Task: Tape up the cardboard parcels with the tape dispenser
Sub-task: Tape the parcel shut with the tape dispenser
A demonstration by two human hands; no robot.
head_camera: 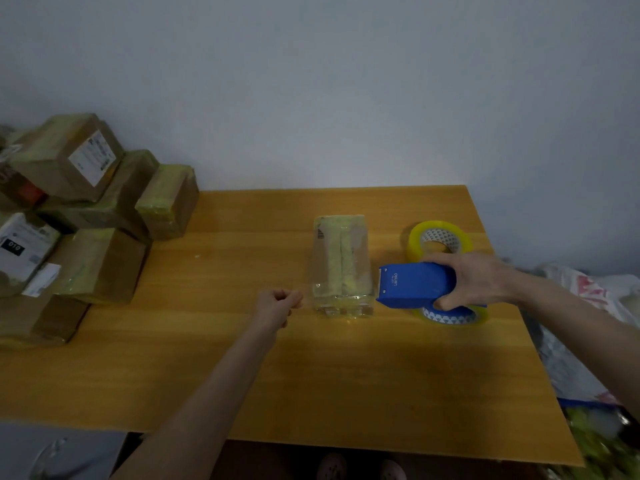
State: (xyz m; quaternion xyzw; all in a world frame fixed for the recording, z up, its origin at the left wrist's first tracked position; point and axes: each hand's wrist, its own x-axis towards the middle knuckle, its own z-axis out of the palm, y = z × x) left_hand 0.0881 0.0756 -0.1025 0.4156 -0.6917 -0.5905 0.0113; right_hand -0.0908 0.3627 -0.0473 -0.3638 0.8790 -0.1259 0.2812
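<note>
The parcel [343, 261] lies mid-frame on the counter [242, 375], long axis running away from the person. The right hand [474, 280], fingers wrapped around the blue tape dispenser [415, 285], sits just right of it, blade end toward its near corner. The left hand [278, 303], fingers curled closed and apparently empty, is just left. Finished parcels [76, 209] crowd the frame's left; bare counter lies in front.

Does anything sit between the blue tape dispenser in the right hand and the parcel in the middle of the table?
Nothing visible does. The tape dispenser, held by the right hand, sits right beside the parcel with only bare table between them. The spare tape roll lies behind, out of the way.
</note>
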